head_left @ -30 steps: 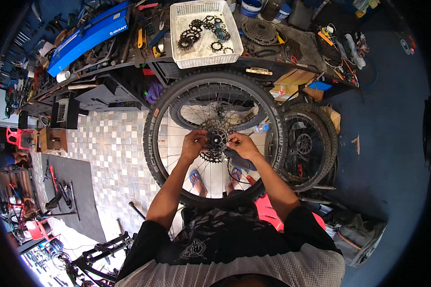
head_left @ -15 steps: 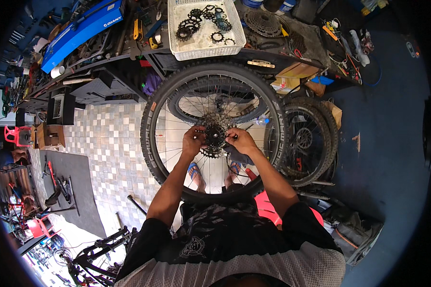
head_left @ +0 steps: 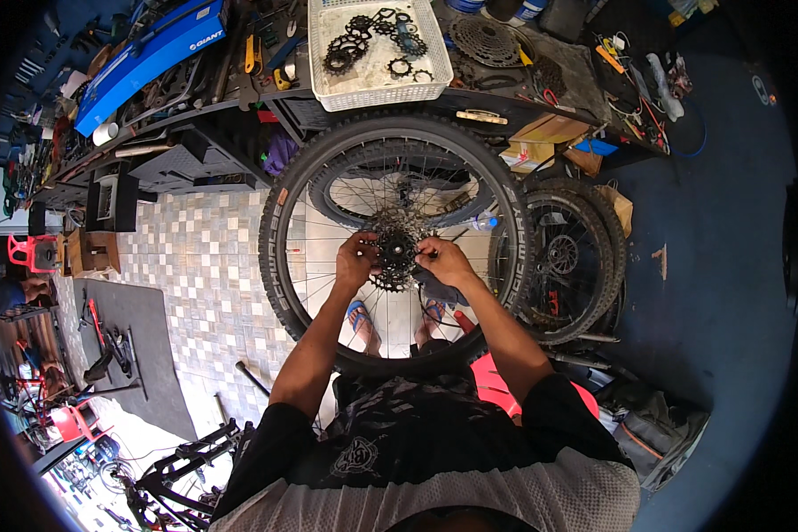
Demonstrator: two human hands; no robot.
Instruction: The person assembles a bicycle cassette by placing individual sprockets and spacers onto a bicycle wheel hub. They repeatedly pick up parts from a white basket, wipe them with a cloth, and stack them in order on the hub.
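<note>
Head view is giving me a large bicycle wheel with a knobbly black tyre (head_left: 273,257), its face turning up toward the camera. Its near edge is appearing to lean on the person's black printed shirt (head_left: 408,417), while its far edge is reaching toward the dark, cluttered bench (head_left: 581,99). I am judging that this placing is bringing the wheel's centre within easy reach and sparing the arms its weight.

At that centre, a dark metal cassette of toothed rings (head_left: 397,252) is sitting directly between the two hands. The left hand (head_left: 356,259) is curling its fingers at the cassette's left edge, and the right hand (head_left: 443,261) is doing likewise at the right edge; facing each other this way, they are probably sharing the hold evenly. Both are seeming to pinch, but I cannot tell whether the fingertips are gripping a ring or merely touching one.

A dark grey cloth (head_left: 442,289) is hanging just below the right hand, and I cannot tell whether that hand is holding it too. Beyond the wheel, a white perforated plastic basket (head_left: 381,99) is standing on the bench and containing loose black sprockets (head_left: 340,60), its raised walls presumably stopping the small parts from straying.
</note>
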